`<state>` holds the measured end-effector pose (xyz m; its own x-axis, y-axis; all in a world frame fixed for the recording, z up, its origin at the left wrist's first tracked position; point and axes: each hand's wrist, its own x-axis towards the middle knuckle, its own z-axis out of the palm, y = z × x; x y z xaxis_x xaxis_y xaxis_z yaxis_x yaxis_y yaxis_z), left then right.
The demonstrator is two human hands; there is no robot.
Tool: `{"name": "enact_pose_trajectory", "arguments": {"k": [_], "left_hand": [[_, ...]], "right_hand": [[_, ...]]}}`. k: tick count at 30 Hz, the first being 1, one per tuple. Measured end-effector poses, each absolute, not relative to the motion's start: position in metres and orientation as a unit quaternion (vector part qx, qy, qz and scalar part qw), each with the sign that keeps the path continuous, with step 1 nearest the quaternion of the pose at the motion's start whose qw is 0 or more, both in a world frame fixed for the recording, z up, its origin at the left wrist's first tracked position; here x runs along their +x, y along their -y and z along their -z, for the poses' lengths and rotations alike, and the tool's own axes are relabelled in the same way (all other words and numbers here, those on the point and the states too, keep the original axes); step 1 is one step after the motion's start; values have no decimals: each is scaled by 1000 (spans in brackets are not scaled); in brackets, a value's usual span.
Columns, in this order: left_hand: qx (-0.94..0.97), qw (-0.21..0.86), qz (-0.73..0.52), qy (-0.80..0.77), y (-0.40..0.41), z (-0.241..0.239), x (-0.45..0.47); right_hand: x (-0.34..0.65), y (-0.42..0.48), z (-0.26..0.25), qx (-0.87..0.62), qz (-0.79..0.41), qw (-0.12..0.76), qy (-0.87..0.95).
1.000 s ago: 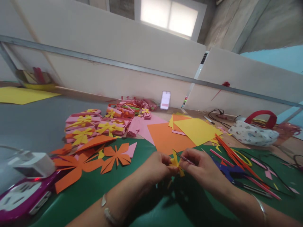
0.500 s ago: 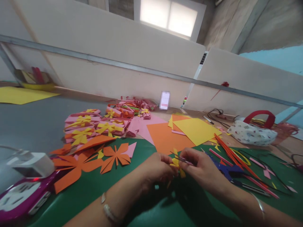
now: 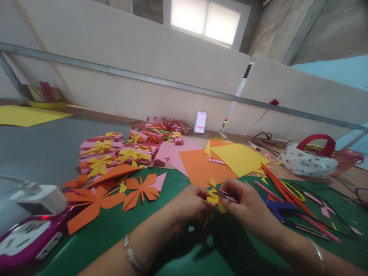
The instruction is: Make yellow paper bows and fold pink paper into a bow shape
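My left hand (image 3: 195, 203) pinches a small yellow paper flower (image 3: 212, 197), its strips sticking up and down between my hands. In my right hand (image 3: 241, 199) is a pair of small scissors (image 3: 220, 193), the thin dark blades pointing left across the yellow paper. My fingers partly cover both the flower and the scissor handles. Below them lies the green mat (image 3: 184, 245). Left of my hands are orange paper cutouts (image 3: 140, 191) shaped like petals.
Pink paper pieces with yellow bows (image 3: 99, 165) are piled at the back left. Orange (image 3: 198, 165) and yellow sheets (image 3: 241, 157) lie ahead. A blue glue gun (image 3: 278, 207) and paper strips are on the right. A purple power strip (image 3: 37, 237) with a charger stands at left.
The scissors have shifted slightly against the yellow paper flower, and the flower has turned a little. Both hands stay in nearly the same place.
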<state>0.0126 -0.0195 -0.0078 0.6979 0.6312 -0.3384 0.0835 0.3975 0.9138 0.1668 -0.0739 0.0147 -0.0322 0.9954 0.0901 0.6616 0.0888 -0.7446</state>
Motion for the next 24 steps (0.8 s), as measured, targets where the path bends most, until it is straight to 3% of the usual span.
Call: {"name": "enact_pose_trajectory", "arguments": {"k": [14, 24], "left_hand": [[556, 750, -193, -301, 21, 5, 10], [535, 761, -277, -241, 18, 8, 16]], "right_hand": [[166, 76, -17, -629, -278, 334, 644], [162, 77, -23, -599, -464, 426, 495]]}}
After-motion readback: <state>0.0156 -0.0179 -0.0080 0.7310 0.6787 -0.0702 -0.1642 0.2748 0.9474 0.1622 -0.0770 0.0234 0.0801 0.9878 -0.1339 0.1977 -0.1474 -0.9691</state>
